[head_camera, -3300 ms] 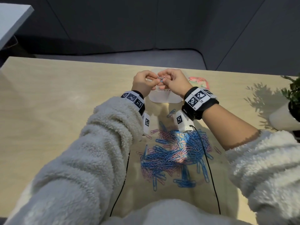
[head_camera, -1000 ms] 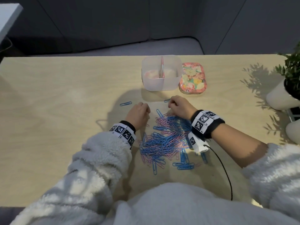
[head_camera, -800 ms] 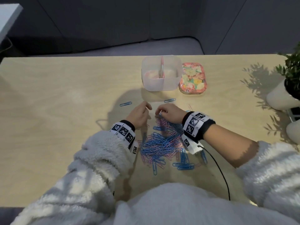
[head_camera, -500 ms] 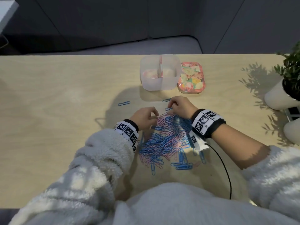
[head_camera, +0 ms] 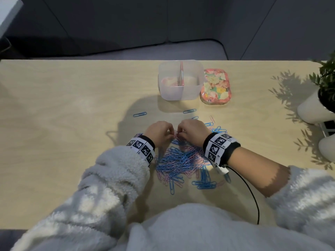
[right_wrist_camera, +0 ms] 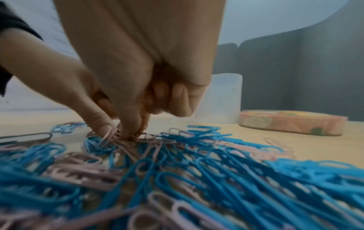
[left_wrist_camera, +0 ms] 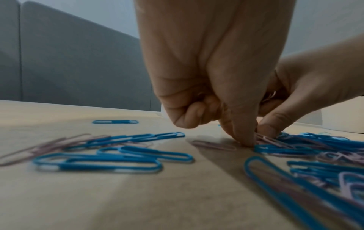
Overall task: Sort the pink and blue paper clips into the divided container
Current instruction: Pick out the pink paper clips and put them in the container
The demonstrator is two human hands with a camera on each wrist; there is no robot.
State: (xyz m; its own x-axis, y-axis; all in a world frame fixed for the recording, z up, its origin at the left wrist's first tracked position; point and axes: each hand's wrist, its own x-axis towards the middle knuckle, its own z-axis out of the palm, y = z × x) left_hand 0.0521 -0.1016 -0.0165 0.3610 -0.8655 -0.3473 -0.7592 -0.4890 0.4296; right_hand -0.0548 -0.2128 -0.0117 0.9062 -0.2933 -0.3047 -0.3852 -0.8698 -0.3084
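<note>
A mixed pile of pink and blue paper clips [head_camera: 181, 160] lies on the table in front of me. Both hands meet at its far edge. My left hand [head_camera: 164, 132] has its fingers curled, and its fingertips [left_wrist_camera: 244, 137] pinch down at pink clips [left_wrist_camera: 214, 146] on the table. My right hand [head_camera: 186, 129] pinches pink clips [right_wrist_camera: 118, 137] out of the pile and keeps a small bunch inside its curled fingers [right_wrist_camera: 177, 99]. The clear divided container [head_camera: 180, 91] stands beyond the hands, with pink clips in its left compartment.
A floral lid [head_camera: 215, 86] lies right of the container. Loose blue clips [head_camera: 140, 114] [head_camera: 189, 111] lie between the hands and the container. White plant pots [head_camera: 311, 109] stand at the table's right edge. A black cable [head_camera: 252, 192] runs from my right wrist.
The right hand has drawn back left from the loose blue clip, and both hands have closed together at the pile's far edge, fingertips nearly touching.
</note>
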